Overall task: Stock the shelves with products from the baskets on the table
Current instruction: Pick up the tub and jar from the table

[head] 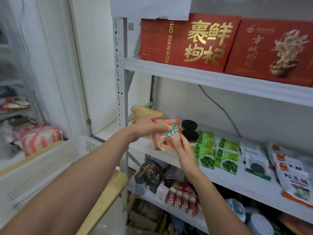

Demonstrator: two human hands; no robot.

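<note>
An orange and green instant noodle cup (165,135) is tilted on its side just above the left end of the middle shelf (237,177). My left hand (149,127) grips it from the upper left, thumb over its lid. My right hand (184,150) holds its lower right edge with curled fingers. A white perforated basket (39,168) sits on the wooden table (108,189) at the lower left; its inside is hidden.
Two black-lidded jars (189,131) stand right beside the cup. Green seaweed packets (216,153) and white snack bags (286,172) fill the shelf to the right. Red gift boxes (188,41) occupy the top shelf. A yellowish box (145,112) stands behind my left hand. Bottles and jars crowd the lower shelf.
</note>
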